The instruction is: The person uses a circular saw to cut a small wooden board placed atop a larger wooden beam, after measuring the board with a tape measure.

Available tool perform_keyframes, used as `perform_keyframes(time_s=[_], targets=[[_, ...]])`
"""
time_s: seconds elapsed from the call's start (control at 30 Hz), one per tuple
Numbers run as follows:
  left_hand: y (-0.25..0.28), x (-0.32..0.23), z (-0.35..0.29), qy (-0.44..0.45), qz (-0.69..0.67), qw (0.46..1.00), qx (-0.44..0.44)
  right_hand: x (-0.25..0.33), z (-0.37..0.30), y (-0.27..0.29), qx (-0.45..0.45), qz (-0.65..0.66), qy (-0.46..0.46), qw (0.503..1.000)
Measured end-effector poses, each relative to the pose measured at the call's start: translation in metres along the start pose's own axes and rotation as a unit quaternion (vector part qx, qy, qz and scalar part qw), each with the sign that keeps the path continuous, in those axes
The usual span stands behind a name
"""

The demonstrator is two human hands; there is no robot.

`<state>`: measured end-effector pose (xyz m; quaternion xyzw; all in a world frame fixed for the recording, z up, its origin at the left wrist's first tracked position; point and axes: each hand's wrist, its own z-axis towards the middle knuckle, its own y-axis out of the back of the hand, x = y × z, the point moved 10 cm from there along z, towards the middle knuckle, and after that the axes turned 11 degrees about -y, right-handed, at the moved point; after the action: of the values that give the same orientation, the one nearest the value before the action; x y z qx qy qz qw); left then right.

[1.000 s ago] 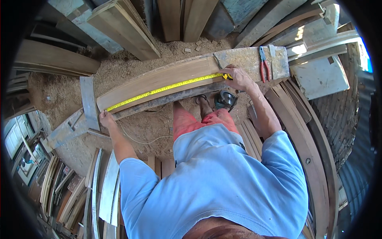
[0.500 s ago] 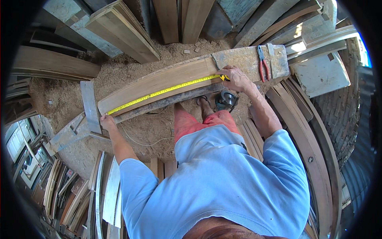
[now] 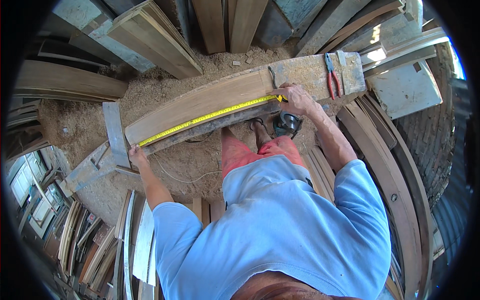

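Observation:
A pale wooden board [image 3: 200, 103] with a curved far edge lies on a long, worn bench plank [image 3: 305, 75]. Along the board's near edge runs the yellow blade of a tape measure [image 3: 205, 118], drawn out almost straight. My left hand [image 3: 138, 155] pinches the blade's end at the board's left corner. Near the board's right end, my right hand [image 3: 298, 99] grips the tape measure's case, its fingers partly covering it. Pliers with red handles [image 3: 332, 76] rest on the plank, to the right of my right hand.
A power tool with a round guard [image 3: 289, 121] stands on the sawdust-covered floor by my feet. A grey flat bar [image 3: 116, 131] crosses the plank left of the board. Stacked planks [image 3: 155, 42] lean at the back; curved timbers [image 3: 390, 187] lie to my right. A thin cord [image 3: 185, 179] trails nearby.
The tape blade has shifted slightly toward the board's near edge, with both hands still holding it. The whole view has moved a little.

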<state>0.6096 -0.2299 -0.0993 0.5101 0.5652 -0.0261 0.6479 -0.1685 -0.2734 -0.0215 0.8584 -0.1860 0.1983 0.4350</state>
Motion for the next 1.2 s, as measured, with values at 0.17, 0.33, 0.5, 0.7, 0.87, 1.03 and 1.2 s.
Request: perform_keyframes(time_s=[0.17,0.33,0.5,0.7,0.87,1.03,1.2], targets=[[-0.003,-0.008,-0.005,0.019,0.02,1.0,-0.005,-0.001,-0.002,0.0,-0.005,0.007,-0.006,1.0],[0.018,-0.003,0.005,-0.01,-0.022,0.998,-0.049,0.027,-0.009,0.002,-0.002,-0.028,-0.008,1.0],[-0.001,-0.033,-0.019,-0.048,-0.125,0.99,-0.047,0.045,-0.028,-0.012,0.04,0.041,0.013,0.998],[-0.163,-0.213,-0.178,-0.338,0.283,0.865,0.238,-0.021,-0.038,-0.015,0.043,0.184,-0.093,0.977],[-0.243,-0.252,-0.263,-0.447,0.443,0.661,0.408,-0.075,-0.037,0.023,-0.101,0.145,-0.154,0.972],[-0.28,-0.26,-0.264,-0.458,0.467,0.606,0.453,-0.153,-0.026,0.026,-0.189,0.043,-0.283,0.939],[-0.276,-0.262,-0.257,-0.49,0.455,0.599,0.441,-0.114,-0.034,0.042,-0.249,0.022,-0.322,0.913]])
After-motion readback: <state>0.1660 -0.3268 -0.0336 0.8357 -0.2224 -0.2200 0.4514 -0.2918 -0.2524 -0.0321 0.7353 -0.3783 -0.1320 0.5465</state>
